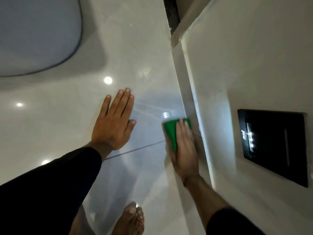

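The green pad (169, 134) lies on the glossy floor (144, 180), just at the foot of the wall (254, 65), and the right hand (184, 155) presses it down with straight fingers. The left hand (113, 123) rests flat and open on the floor, a little apart from the pad.

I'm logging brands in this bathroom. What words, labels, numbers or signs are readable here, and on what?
Black wall panel: a small white mark beside its glowing lights, too blurred to read.
Green cloth under the right hand: no text visible.
Tiled surface: no text.
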A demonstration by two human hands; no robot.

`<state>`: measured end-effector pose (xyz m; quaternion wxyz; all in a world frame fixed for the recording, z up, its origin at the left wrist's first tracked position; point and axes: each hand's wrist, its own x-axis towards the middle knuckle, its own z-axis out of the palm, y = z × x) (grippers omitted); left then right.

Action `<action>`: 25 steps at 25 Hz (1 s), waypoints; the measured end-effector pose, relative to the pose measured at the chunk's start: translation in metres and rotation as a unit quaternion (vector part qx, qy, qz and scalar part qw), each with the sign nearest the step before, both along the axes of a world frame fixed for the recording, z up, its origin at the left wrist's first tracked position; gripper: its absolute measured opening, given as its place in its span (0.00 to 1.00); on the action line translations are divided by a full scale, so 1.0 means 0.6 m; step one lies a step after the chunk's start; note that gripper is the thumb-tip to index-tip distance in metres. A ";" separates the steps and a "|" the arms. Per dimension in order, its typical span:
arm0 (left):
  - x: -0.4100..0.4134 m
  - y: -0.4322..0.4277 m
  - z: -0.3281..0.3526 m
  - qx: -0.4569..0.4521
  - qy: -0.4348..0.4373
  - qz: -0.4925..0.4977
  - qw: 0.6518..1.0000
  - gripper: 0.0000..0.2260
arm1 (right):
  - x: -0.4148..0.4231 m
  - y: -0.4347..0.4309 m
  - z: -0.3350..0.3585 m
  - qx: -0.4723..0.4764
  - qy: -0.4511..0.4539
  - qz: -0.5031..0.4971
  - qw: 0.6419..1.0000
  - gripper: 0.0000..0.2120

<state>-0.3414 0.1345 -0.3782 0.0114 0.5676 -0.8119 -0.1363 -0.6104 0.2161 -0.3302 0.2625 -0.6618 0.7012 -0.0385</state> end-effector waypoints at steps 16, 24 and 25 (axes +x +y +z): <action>0.077 0.075 0.353 0.082 -0.006 0.090 0.993 0.34 | 0.094 -0.003 0.279 0.100 -0.005 -0.059 0.993 0.33; 0.261 0.057 0.671 0.038 -0.081 0.182 0.979 0.34 | 0.369 -0.154 0.595 -0.010 -0.097 0.058 0.994 0.33; 0.294 0.046 0.699 0.031 -0.089 0.200 0.975 0.34 | 0.410 -0.179 0.624 -0.029 -0.103 0.087 0.990 0.32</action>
